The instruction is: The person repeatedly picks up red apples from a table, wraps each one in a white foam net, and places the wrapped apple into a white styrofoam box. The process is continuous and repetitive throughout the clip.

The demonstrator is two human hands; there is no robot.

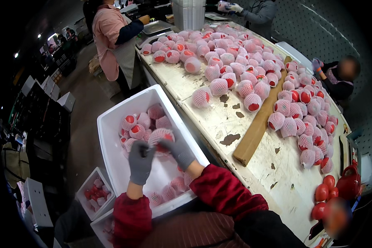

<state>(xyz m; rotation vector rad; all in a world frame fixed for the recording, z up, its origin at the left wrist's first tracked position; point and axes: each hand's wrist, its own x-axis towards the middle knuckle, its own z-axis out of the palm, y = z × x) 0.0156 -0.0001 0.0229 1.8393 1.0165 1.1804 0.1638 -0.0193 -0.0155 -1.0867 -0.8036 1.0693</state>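
A large white foam box (107, 139) stands in front of me, beside the table. Foam-netted tomatoes (137, 131) fill its far part, and several more lie along its near right side. My left hand (141, 162), in a grey glove, is over the box, its fingers at a red tomato in pink foam net (161, 138). My right hand (179, 152), gloved in grey too, touches the same netted tomato from the right. Both hands hold it between them above the box floor. Its underside is hidden by my fingers.
A worn white table (204, 124) carries piles of netted tomatoes (235, 68), split by a wooden board (260, 127). Bare tomatoes (321, 192) lie at the near right by a red jug (348, 183). Smaller foam boxes (80, 195) stand at left. Several people work around the table.
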